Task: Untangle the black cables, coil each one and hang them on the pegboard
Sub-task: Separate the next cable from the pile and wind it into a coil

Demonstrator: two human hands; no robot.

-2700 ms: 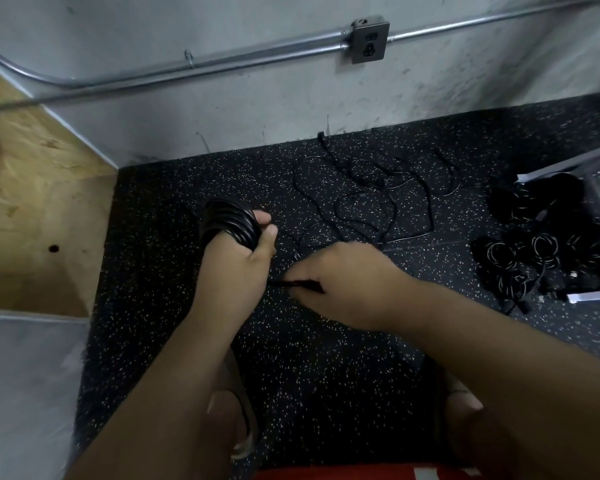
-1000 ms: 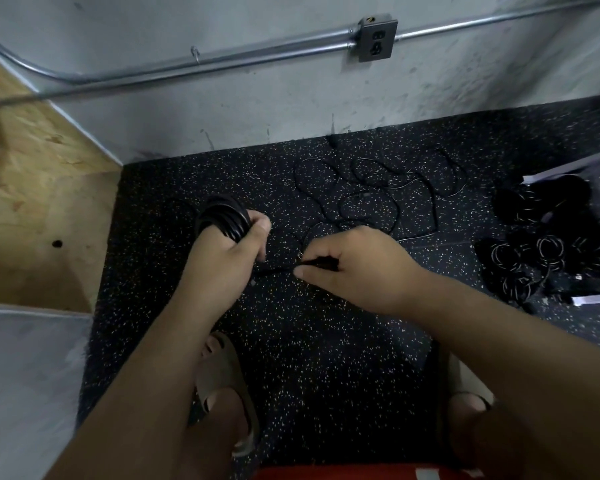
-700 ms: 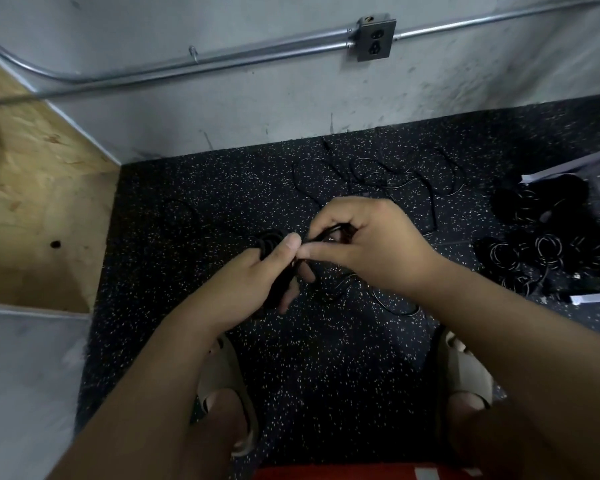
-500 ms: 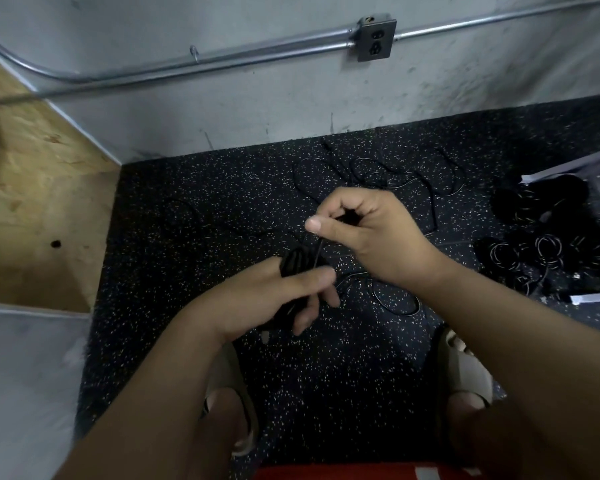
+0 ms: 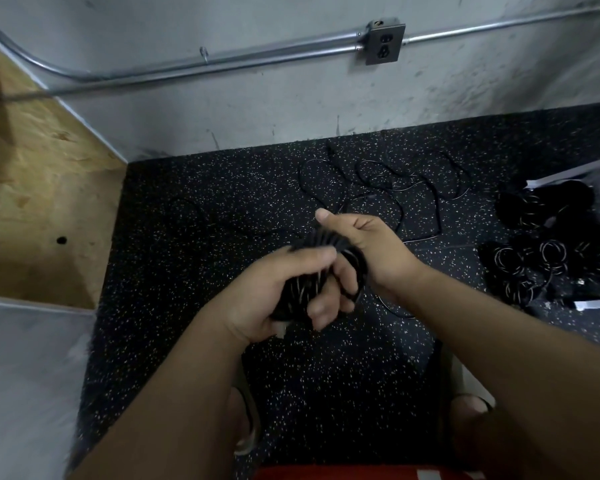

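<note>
Black speckled rubber floor (image 5: 187, 202) is filling most of the view, w/ grey concrete wall (image 5: 257, 109) behind & plywood panel (image 5: 32, 185) at left. Heap of already-coiled black cables (image 5: 541, 258) is sitting on the floor at far right, well apart from the work. Loose tangle of thin black cable (image 5: 378, 188) is lying just beyond, toward wall & slightly right, so right hand (image 5: 374, 247) is the nearer one to it.

Black cable coil (image 5: 295, 296) is being held btwn both hands above floor at centre, its long axis running approx lower-left to upper-right. Left hand (image 5: 267, 292) is gripping the coil's lower part, fingers curled round it. Right hand is closing over the upper end, fingers curled, thumb out, prob. wrapping the tail round the bundle. Thin strand (image 5: 392, 308) is trailing below right wrist to floor. Pegboard: can't tell if in view.
</note>
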